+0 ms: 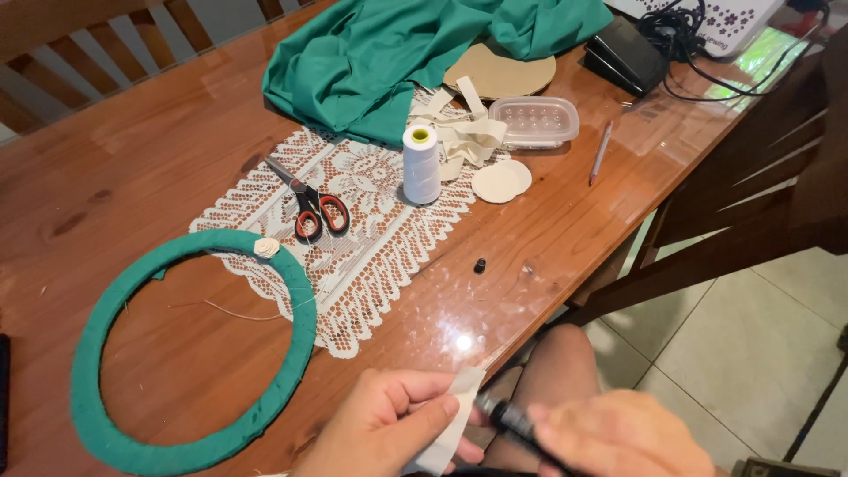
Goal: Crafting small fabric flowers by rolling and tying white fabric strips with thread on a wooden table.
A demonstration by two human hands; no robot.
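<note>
Wooden counter [150, 168] fills most of the view. Green fabric [371, 53] bunched at the far end, partly over a white lace runner [371, 230]. Green fabric-wrapped ring [190, 353] lies flat near left, w/ a small cream rosette [266, 247] on its top edge, just touching the lace. On the runner: red-handled scissors [314, 208] and an upright white thread spool [421, 163]. Beyond: cardboard circle [499, 71], clear plastic box [534, 121], two cream fabric discs [501, 181], pencil [601, 152]. Small black cap [480, 265] sits alone on bare wood.

Bottom edge, off the counter: left hand [380, 428], fingers pinched on a cream fabric strip [450, 424]. Right hand [618, 437], blurred, fingers closed round a black pen-like tool [512, 422], its tip at the strip.
</note>
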